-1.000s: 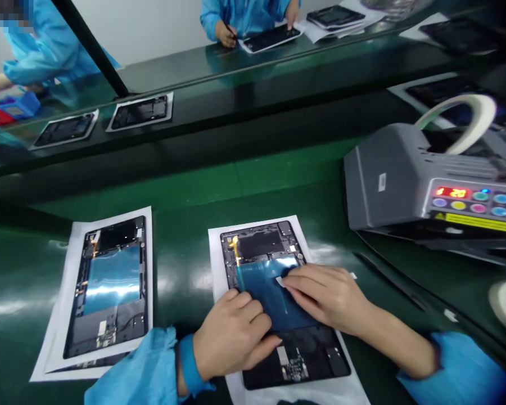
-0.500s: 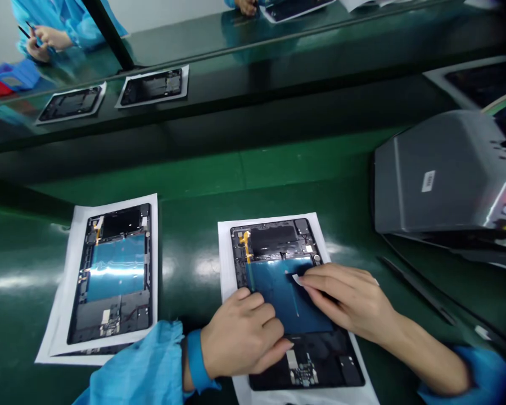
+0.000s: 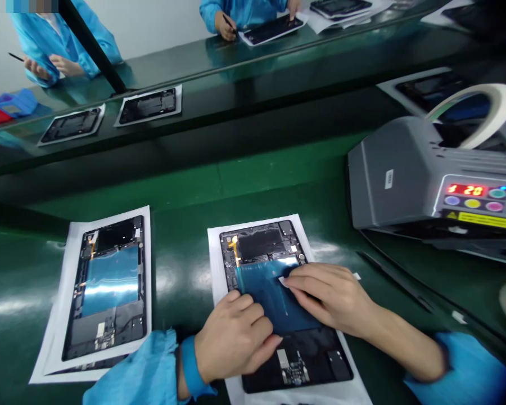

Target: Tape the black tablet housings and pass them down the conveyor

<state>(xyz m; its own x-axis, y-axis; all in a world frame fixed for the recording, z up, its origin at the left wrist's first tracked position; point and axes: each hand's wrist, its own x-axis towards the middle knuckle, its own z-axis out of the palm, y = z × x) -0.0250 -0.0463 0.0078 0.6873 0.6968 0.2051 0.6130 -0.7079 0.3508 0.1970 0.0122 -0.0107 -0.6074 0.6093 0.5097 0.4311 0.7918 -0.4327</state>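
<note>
In front of me lies an opened tablet (image 3: 297, 360) on white paper, its insides showing and a blue film (image 3: 259, 287) over its middle. My right hand (image 3: 331, 295) pinches a small white tab (image 3: 283, 282) between thumb and fingertips, just above the blue film. My left hand (image 3: 236, 337) rests palm down on the tablet's left side. Its fingers are curled in, the thumb lies toward the middle, and the underside is hidden. A blue band (image 3: 191, 365) circles the left wrist.
Another opened tablet (image 3: 109, 281) lies on paper at left, atop a further one. At right stands a grey tape dispenser (image 3: 388, 180) with a lit display and a tape roll (image 3: 504, 107). Black tweezers (image 3: 396, 281) lie by a cable. Across the raised shelf, two co-workers in blue sleeves handle tools.
The view has shifted right, bringing more of the tape dispenser into sight. Both my hands keep nearly the same place on the tablet, the right still pinching the white tab.
</note>
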